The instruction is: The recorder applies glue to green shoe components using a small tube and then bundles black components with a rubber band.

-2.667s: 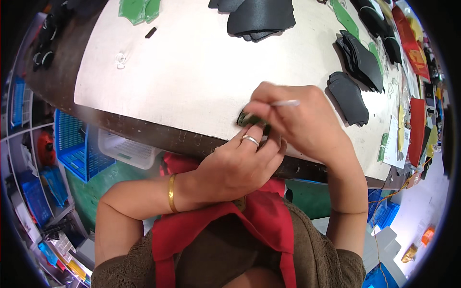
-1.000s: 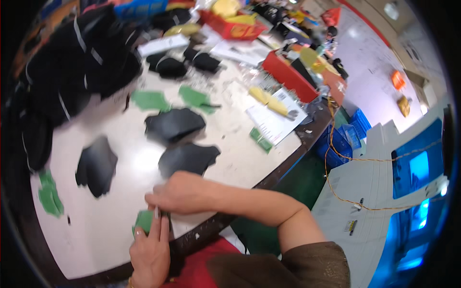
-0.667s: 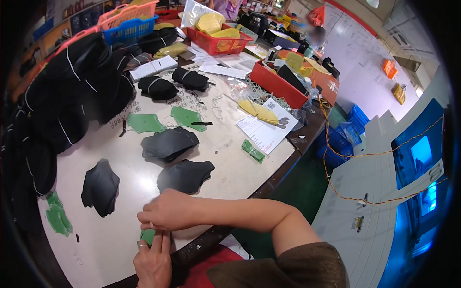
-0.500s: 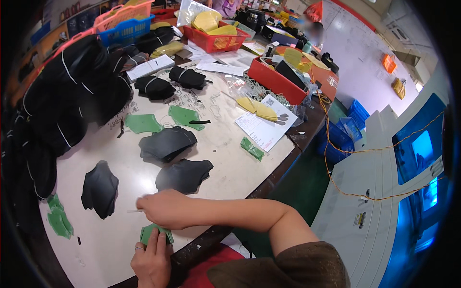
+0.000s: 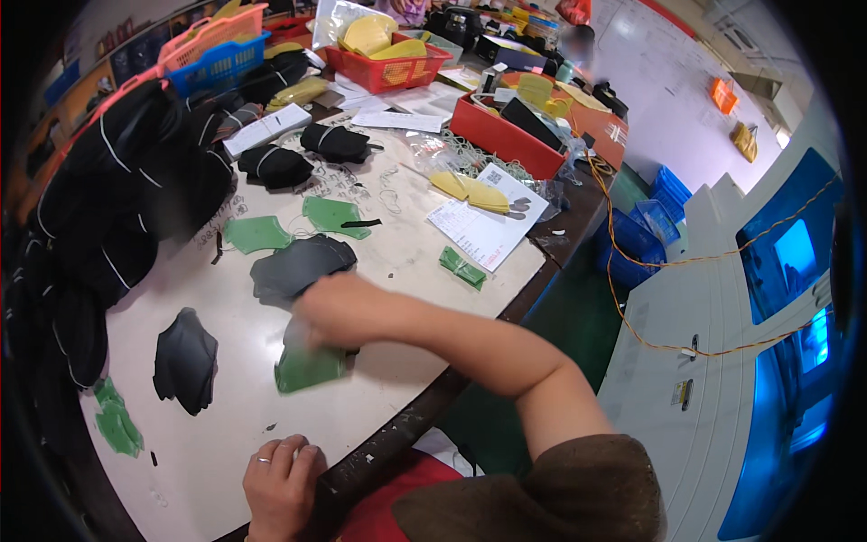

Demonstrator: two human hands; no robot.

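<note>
at the left, the green stack [image 5: 117,423] and the black stack [image 5: 186,363] lie on the bench [image 5: 411,275] as they did half a second ago. the left hand [image 5: 282,479], which was pressing the green piece [image 5: 311,370] then, now rests bare by the bench edge, fingers loosely curled and slightly apart. a dark scrap [image 5: 271,427] shows just beyond it. the green piece is away from that hand, farther in, overlapping the covered stack [image 5: 291,337]. the right hand [image 5: 341,312], blurred, has gone farther in too, clamped on the piece's far edge.
</note>
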